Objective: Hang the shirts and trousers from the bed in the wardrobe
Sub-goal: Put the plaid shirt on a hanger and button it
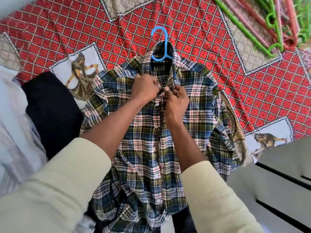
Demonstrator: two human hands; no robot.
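Fingers: left hand point(146, 89) curls onto the placket edge of the plaid shirt point(151, 132) just below the collar; right hand point(176, 98) pinches the facing edge. Fingertips of both meet at the top button. Judged step: fastening that button so the shirt stays on the blue hanger point(159, 46).

Position: shirt lies front-up on the red patterned bedspread point(218, 39), hanger already through the neck, hook pointing far. Dark garment point(52, 111) lies left of it, touching its sleeve; pale cloth point(15, 123) further left. Spare green and pink hangers point(276, 27) sit far right.

Risks: fabric is crumpled and slack, so the button may slip out of the hole. Lifting by the hook before it is fastened could let the shirt slide off one shoulder. The left sleeve could drag the dark garment along.

Not resolved: the button itself is covered by fingertips; whether it is through the hole, cannot tell. Hanger arms are hidden under the shirt. Shirt hem is cut off near the bottom edge. Wardrobe not identifiable; a grey panelled surface point(277, 174) shows near right.
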